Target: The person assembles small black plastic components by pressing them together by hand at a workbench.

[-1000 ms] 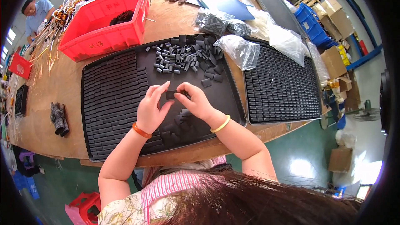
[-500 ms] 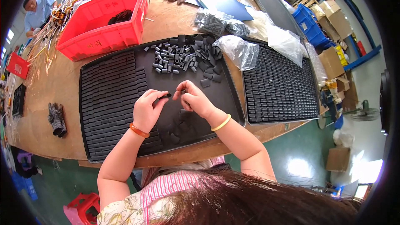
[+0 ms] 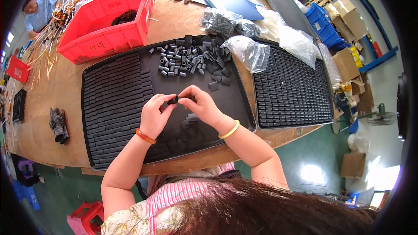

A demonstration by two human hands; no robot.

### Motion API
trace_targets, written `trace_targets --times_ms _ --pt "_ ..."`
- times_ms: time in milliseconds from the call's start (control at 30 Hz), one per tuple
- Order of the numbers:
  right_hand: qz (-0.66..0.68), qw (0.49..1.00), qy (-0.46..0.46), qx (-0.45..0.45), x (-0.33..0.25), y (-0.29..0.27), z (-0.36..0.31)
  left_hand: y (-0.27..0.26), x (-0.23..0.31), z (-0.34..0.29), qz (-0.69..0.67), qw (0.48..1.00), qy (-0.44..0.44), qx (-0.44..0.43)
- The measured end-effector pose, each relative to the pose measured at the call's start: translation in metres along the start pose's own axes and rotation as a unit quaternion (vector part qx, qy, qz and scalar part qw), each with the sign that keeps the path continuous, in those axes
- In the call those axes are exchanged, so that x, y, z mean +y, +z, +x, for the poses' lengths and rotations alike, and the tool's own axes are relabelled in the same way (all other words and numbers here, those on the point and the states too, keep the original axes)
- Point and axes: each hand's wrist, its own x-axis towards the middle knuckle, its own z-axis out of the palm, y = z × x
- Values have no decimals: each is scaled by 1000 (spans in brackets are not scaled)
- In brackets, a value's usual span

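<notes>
Over a black tray (image 3: 237,104), both my hands meet at a small black piece (image 3: 173,100). My left hand (image 3: 156,114) pinches it between thumb and fingers. The closed fingertips of my right hand (image 3: 201,105) touch its right end; whether they hold a second part is hidden. Rows of flat black pieces (image 3: 115,104) cover the tray's left side. Beyond my hands lie a heap of short black tubes (image 3: 174,61) and a pile of flat black pieces (image 3: 215,54). A few loose dark pieces (image 3: 189,132) lie below my right hand.
A red bin (image 3: 102,39) stands behind the tray. To the right is a second tray (image 3: 291,91) full of black pieces, with clear plastic bags (image 3: 248,54) at its far edge. Dark gloves (image 3: 58,125) lie at the left. A person (image 3: 41,11) is at the far left.
My right hand has moved left, bringing its fingertips against the black piece in my left hand. My left hand has stayed nearly in place. The person at far left has shifted slightly.
</notes>
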Motion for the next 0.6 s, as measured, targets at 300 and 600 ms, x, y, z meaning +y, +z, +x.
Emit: trace_targets --times_ms 300,600 --pt "-97 994 -32 40 2 -3 1 2 2 0 4 999 30 -10" --pt "-139 985 -73 70 0 1 -2 4 3 -1 2 999 40 13"
